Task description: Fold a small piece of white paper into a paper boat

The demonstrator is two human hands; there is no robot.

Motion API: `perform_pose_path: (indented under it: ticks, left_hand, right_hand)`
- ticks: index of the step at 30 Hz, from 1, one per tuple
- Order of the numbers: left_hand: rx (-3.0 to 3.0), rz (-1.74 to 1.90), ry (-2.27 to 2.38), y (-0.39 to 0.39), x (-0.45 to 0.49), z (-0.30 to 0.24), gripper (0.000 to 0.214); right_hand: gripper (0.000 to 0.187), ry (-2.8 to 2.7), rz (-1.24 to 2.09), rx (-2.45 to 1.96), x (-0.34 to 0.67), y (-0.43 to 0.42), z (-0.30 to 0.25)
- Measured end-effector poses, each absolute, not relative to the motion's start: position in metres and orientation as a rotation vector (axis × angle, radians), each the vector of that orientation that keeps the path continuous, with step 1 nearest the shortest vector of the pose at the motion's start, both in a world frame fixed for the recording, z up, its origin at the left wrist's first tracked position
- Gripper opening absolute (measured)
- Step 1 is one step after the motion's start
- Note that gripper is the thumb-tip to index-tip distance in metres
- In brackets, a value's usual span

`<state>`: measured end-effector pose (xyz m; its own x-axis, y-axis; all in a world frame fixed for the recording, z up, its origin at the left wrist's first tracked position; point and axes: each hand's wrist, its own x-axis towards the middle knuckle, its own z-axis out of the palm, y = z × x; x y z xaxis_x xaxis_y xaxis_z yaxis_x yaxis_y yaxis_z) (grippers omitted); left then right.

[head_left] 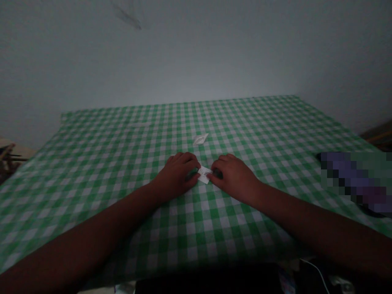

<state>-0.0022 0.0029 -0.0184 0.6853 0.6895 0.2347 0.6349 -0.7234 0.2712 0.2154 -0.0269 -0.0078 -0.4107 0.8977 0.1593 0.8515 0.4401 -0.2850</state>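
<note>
A small white piece of paper with faint dark marks lies between my hands, low over the checked cloth. On its left side, the thumb and fingers of my left hand pinch it. From the right, my right hand grips the opposite edge with thumb and fingertips. Beyond the hands, a second white paper piece, pointed at its ends and apparently folded, rests on the cloth.
A green and white checked tablecloth covers the table up to a pale wall. At the right edge of the table lies a dark-rimmed object, its surface blurred by blocks. A white cable shows below the front edge.
</note>
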Motion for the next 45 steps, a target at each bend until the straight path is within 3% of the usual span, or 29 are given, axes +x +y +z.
perform_pose_path:
  ticks: [9, 14, 18, 24, 33, 39, 45]
  left_hand:
    - [2.676, 0.678, 1.048, 0.002, -0.003, -0.020, 0.036]
    - [2.638, 0.845, 1.009, -0.001, -0.005, -0.015, 0.047]
    - [2.729, 0.766, 0.895, -0.003, -0.004, -0.013, 0.041]
    - [2.845, 0.414, 0.860, 0.000, -0.002, -0.014, 0.020]
    - [3.022, 0.270, 0.920, -0.001, -0.007, -0.007, 0.025]
    - [2.866, 0.300, 0.896, -0.002, -0.006, -0.006, 0.025]
    - [2.801, 0.336, 0.881, 0.001, -0.007, -0.011, 0.026]
  right_hand:
    - [0.008, -2.075, 0.589, -1.338, 0.218, -0.021, -0.009]
    - [0.006, -2.127, 0.230, -1.253, 0.219, -0.028, 0.002]
    - [0.011, -2.469, -0.020, -1.251, 0.217, -0.032, 0.002]
    - [0.017, -2.640, 0.222, -1.103, 0.217, -0.031, -0.004]
    - [0.019, -2.492, 0.640, -0.936, 0.222, -0.034, 0.000]
    - [0.032, -2.519, 0.522, -0.923, 0.232, -0.022, -0.004]
    - [0.022, -2.569, 0.454, -0.958, 0.230, -0.016, -0.008]
